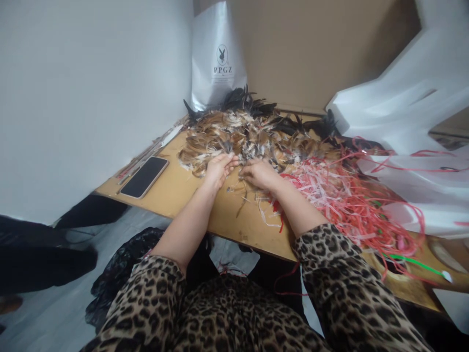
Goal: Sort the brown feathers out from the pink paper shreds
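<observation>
A heap of brown, white and black feathers [216, 128] spreads over the back of the wooden table [238, 222]. At its front edge my left hand [220, 169] is closed in a pinch, with feathers at its fingertips. Close by on the right, my right hand [259, 173] has its fingers curled down at the feathers. What its fingertips hold, if anything, is hidden. Loose quills and scraps lie just below both hands. Beside my right forearm is a tangled pile of red, pink and white ribbon strips [340, 200].
A smartphone [144, 177] lies at the table's left edge. Behind the feathers stands a white printed bag [220, 58] against the wall. White plastic bags [395, 107] fill the right side. A green strip [417, 262] trails at lower right; a black plastic bag [124, 274] sits on the floor.
</observation>
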Demonstrator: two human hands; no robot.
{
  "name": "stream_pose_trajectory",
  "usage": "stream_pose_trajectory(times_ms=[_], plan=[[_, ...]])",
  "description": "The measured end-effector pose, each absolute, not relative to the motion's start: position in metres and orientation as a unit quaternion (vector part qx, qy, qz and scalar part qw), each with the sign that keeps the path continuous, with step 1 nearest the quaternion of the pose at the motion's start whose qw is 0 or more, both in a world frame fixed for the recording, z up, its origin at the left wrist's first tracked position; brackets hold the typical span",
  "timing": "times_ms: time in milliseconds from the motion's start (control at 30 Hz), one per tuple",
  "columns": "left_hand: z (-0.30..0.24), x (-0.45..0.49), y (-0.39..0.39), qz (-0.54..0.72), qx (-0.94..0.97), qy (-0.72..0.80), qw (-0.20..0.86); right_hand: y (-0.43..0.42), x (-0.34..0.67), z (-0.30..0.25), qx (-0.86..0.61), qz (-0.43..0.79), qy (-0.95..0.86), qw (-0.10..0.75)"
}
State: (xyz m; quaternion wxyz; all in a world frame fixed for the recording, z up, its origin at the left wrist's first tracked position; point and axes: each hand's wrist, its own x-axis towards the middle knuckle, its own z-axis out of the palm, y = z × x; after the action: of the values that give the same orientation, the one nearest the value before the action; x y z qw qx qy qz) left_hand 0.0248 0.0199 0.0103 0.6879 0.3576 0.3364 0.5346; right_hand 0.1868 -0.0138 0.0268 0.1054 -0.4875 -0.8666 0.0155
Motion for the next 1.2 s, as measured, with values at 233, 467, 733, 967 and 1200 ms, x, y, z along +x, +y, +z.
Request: stream_pose_trajectory(times_ms=[233,467,733,967,1200], plan=[[0.009,0.025,0.02,0.532,0.357,0.333,0.692,-0.014,0.183,0.019,-0.458,0.002,-0.88,0.123],[0.011,0.025,0.019,0.526,0.355,0.347,0.691,-0.002,0.189,0.009,-0.496,0.157,-0.794,0.315],[0.01,0.026,0.017,0.5,0.363,0.352,0.703,-0.004,0.19,0.029,-0.453,0.536,-0.473,0.533],[0.009,0.029,0.013,0.448,0.394,0.341,0.726,-0.005,0.187,0.034,-0.446,0.603,-0.376,0.544],[0.01,0.03,0.011,0.433,0.401,0.328,0.738,-0.006,0.182,0.036,-0.455,0.6,-0.351,0.556]])
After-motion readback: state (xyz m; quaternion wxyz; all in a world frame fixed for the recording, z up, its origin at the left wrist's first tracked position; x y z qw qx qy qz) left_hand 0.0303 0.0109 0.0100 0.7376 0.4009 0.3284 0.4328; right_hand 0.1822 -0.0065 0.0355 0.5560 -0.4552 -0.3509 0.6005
